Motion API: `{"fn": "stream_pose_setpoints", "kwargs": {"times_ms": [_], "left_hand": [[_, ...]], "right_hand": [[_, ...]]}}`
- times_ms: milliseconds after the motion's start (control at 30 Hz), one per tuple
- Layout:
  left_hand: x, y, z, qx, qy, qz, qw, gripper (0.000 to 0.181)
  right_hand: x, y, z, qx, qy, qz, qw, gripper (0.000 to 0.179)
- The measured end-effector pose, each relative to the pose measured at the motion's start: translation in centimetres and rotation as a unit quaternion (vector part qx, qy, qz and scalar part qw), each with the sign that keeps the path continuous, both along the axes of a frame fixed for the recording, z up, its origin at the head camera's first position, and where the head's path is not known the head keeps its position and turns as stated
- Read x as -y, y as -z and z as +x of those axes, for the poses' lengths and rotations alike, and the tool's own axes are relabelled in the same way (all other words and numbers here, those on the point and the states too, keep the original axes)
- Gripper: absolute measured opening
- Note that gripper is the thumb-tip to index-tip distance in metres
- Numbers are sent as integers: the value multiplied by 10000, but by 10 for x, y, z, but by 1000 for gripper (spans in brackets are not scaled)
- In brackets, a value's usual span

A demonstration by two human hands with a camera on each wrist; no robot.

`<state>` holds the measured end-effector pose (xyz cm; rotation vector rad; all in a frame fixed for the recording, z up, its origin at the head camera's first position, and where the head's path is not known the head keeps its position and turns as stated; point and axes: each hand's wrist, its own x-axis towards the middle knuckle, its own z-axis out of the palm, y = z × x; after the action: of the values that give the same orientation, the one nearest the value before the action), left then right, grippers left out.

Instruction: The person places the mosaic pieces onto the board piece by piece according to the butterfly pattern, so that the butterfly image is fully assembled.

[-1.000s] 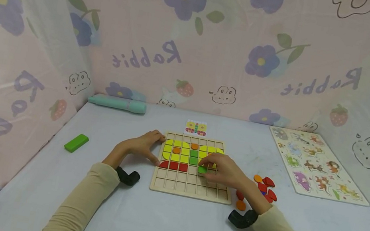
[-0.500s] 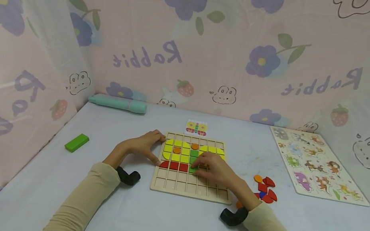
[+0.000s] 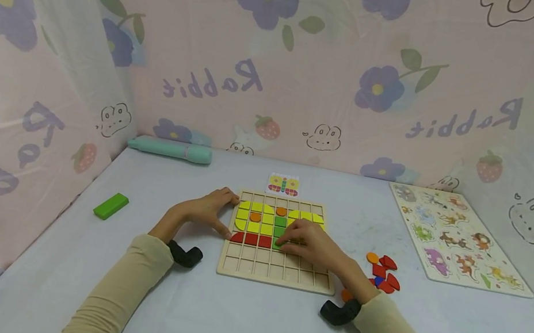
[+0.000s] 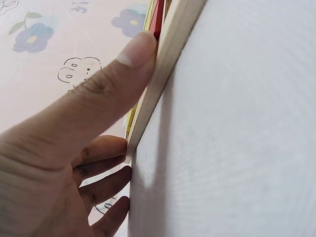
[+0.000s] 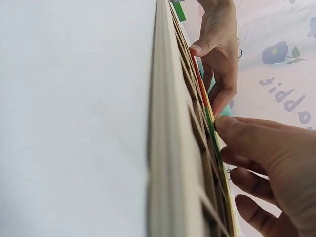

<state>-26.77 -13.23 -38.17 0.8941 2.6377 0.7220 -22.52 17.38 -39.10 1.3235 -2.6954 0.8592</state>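
Note:
A wooden grid board (image 3: 250, 271) lies flat with colored tiles in its cells: yellow ones (image 3: 264, 228), orange discs (image 3: 255, 217), a row of red tiles (image 3: 250, 239) and a green column. My right hand (image 3: 310, 240) pinches a green square tile (image 3: 277, 244) at the cell below that column, right of the red row. In the right wrist view, its thumb tip (image 5: 225, 124) is right at the green strip. My left hand (image 3: 208, 208) rests along the board's left edge, thumb near the first red tile and fingers extended at the far corner.
A small pattern card (image 3: 283, 184) lies behind the board. Loose red, orange and blue pieces (image 3: 378, 270) are scattered to the right, partly behind my right wrist. A green block (image 3: 111, 206), a teal tube-shaped item (image 3: 170, 149) and an animal puzzle board (image 3: 462, 238) lie farther out.
My right hand has moved left with the green tile, from right of the middle column to the cell under the green column. The left hand has stayed at the board's edge.

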Motion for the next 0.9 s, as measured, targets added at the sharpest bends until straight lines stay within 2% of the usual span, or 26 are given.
{"fn": "stream_pose_setpoints", "kwargs": {"times_ms": [233,400,700,800,900], "left_hand": [[0,0,0,8,-1,-14,10000,84],[-1,-3,1,15,-17,-29,10000,85],[-1,-3,2,3,-40,-60,10000,85],[0,-1,1,-10,-56,-76,10000,85],[0,0,1,-4,-63,-104,9999,85]], "right_hand": [[-28,-11,7,-59,321,-202,9993,17],[-67,-17,13,-315,655,-472,9962,19],[-139,-19,18,-492,1250,-391,9902,21],[-153,-20,20,-327,1341,-287,9900,20],[-163,-22,21,122,1417,-153,9897,18]]}}
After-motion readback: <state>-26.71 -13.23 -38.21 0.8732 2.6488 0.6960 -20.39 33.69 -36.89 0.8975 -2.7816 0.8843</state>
